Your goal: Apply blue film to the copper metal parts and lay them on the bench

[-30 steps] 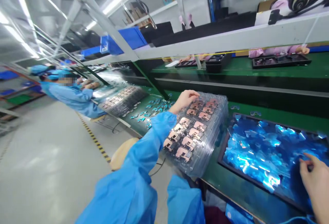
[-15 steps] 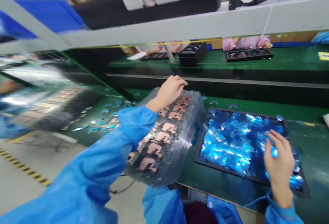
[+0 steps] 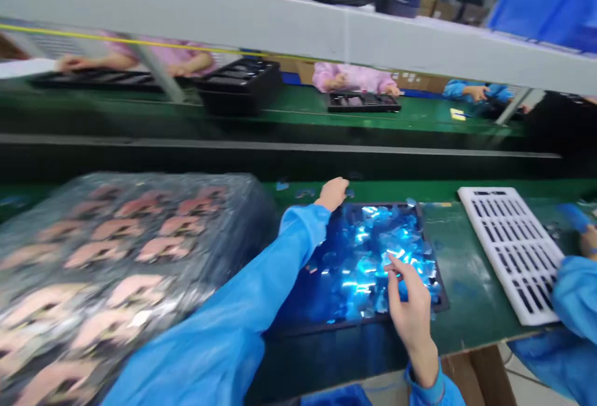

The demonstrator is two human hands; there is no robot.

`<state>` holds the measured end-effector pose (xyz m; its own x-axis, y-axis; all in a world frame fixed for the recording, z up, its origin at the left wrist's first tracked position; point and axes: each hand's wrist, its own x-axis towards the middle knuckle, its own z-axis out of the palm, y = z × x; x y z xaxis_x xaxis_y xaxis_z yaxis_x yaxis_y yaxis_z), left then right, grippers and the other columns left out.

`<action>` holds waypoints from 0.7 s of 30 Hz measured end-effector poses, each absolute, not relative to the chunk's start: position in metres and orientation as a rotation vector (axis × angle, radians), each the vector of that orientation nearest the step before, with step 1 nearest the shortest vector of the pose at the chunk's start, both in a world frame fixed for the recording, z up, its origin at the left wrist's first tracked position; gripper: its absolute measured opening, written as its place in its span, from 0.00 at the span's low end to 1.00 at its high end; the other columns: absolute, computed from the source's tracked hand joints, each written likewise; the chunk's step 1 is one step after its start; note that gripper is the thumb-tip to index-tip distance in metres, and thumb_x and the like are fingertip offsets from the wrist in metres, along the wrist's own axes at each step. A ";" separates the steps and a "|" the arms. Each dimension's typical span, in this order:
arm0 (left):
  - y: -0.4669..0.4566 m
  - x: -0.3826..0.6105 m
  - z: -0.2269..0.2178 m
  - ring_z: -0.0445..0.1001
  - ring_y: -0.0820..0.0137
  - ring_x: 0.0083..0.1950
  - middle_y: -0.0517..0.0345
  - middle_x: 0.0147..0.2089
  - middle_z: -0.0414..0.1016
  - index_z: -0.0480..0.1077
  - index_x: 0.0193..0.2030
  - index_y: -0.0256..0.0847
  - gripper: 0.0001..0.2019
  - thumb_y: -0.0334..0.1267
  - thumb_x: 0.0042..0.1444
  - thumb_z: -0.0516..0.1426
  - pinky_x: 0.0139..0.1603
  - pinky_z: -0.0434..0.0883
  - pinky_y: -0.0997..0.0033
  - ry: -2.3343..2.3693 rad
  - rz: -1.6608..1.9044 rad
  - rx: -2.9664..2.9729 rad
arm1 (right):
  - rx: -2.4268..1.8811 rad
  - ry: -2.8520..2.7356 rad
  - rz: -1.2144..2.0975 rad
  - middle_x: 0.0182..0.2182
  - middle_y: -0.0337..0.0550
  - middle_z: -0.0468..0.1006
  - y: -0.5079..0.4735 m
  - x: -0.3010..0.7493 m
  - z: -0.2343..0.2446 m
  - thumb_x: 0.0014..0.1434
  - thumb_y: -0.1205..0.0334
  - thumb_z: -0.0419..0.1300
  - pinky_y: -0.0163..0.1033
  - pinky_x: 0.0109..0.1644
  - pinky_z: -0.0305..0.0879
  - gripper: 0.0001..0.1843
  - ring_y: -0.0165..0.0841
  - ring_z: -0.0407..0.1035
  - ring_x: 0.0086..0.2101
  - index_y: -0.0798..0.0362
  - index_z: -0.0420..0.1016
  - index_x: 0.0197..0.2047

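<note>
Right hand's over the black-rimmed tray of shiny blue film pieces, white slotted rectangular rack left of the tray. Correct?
Wrong side: in the head view, the white slotted rectangular rack is right of the black-rimmed tray. The right hand checks out.

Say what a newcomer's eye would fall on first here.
Probably the glinting blue film-like pieces in the dark tray near the middle, with the right hand over them. Next, likely the clear plastic stack bearing pink parts at picture left, and the white slotted rack on the green bench at right.
</note>
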<state>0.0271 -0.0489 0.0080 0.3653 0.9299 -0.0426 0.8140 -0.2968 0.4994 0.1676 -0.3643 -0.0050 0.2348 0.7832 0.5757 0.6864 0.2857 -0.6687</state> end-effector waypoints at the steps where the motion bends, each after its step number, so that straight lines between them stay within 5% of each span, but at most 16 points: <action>1: -0.048 0.026 0.011 0.80 0.58 0.53 0.50 0.44 0.81 0.75 0.35 0.36 0.09 0.34 0.62 0.69 0.62 0.76 0.52 1.522 0.384 2.172 | -1.457 -1.454 0.109 0.45 0.49 0.87 -0.365 0.169 -0.006 0.79 0.65 0.55 0.44 0.49 0.82 0.16 0.39 0.83 0.43 0.50 0.80 0.63; 5: -0.057 0.025 0.035 0.83 0.50 0.49 0.44 0.40 0.82 0.75 0.31 0.38 0.04 0.29 0.57 0.64 0.57 0.75 0.54 1.531 0.565 2.045 | -1.479 -1.324 0.141 0.47 0.50 0.86 -0.355 0.173 -0.005 0.79 0.63 0.55 0.43 0.49 0.82 0.16 0.39 0.83 0.45 0.50 0.81 0.61; 11: -0.173 0.022 0.052 0.85 0.55 0.46 0.49 0.43 0.87 0.83 0.42 0.41 0.11 0.44 0.58 0.63 0.50 0.79 0.62 1.141 0.823 1.787 | -1.399 -1.092 0.249 0.56 0.57 0.83 -0.323 0.169 0.010 0.75 0.52 0.63 0.41 0.43 0.83 0.23 0.41 0.82 0.47 0.52 0.76 0.68; 17: -0.263 0.007 0.025 0.81 0.59 0.40 0.50 0.37 0.83 0.86 0.39 0.42 0.13 0.48 0.57 0.63 0.42 0.77 0.66 1.008 0.936 1.574 | -1.302 -1.096 0.523 0.43 0.50 0.86 -0.318 0.162 -0.005 0.70 0.42 0.68 0.37 0.41 0.83 0.20 0.41 0.83 0.40 0.52 0.86 0.48; 21: -0.275 -0.017 0.008 0.82 0.57 0.44 0.48 0.43 0.83 0.87 0.43 0.43 0.15 0.52 0.61 0.65 0.44 0.77 0.67 0.989 0.932 1.525 | -1.237 -1.151 0.671 0.39 0.51 0.87 -0.318 0.157 -0.015 0.62 0.38 0.74 0.37 0.36 0.83 0.24 0.43 0.83 0.37 0.52 0.89 0.45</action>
